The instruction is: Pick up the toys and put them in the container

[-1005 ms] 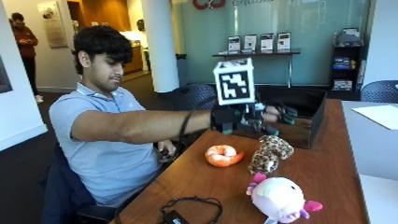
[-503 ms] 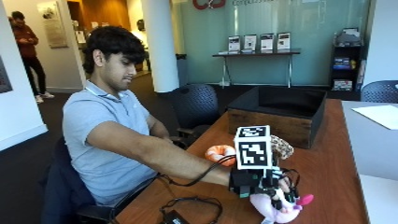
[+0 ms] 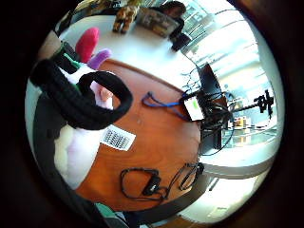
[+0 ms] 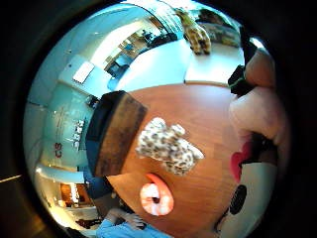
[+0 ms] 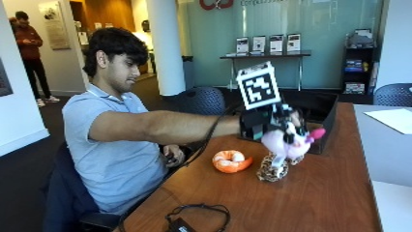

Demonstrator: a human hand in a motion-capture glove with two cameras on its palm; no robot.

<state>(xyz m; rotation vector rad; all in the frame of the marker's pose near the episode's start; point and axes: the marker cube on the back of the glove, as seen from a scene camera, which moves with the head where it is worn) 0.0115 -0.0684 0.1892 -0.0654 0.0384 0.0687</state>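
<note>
My gloved right hand [image 5: 262,122] grips a white plush toy with pink ears [image 5: 287,139] and holds it in the air above the wooden table [image 5: 322,193]. The plush sits close against the palm [image 3: 71,152] [image 4: 255,198]. Right under it a leopard-spotted toy [image 5: 273,169] [image 4: 168,145] lies on the table. An orange shrimp toy [image 5: 231,161] [image 4: 156,198] lies beside the leopard one. The dark open container [image 5: 320,112] [image 4: 113,134] stands just behind the held plush, at the table's far end.
A black cable and device [image 5: 193,215] [image 3: 149,185] lie near the table's front edge, next to a white label [image 3: 118,137]. A white table with paper [image 5: 392,118] adjoins on the right, with a giraffe toy [image 4: 198,32] on it. My bare left hand [image 5: 172,155] stays by my lap.
Half a second ago my hand was low on the plush at the table's near part. It has since lifted the plush and carried it toward the container.
</note>
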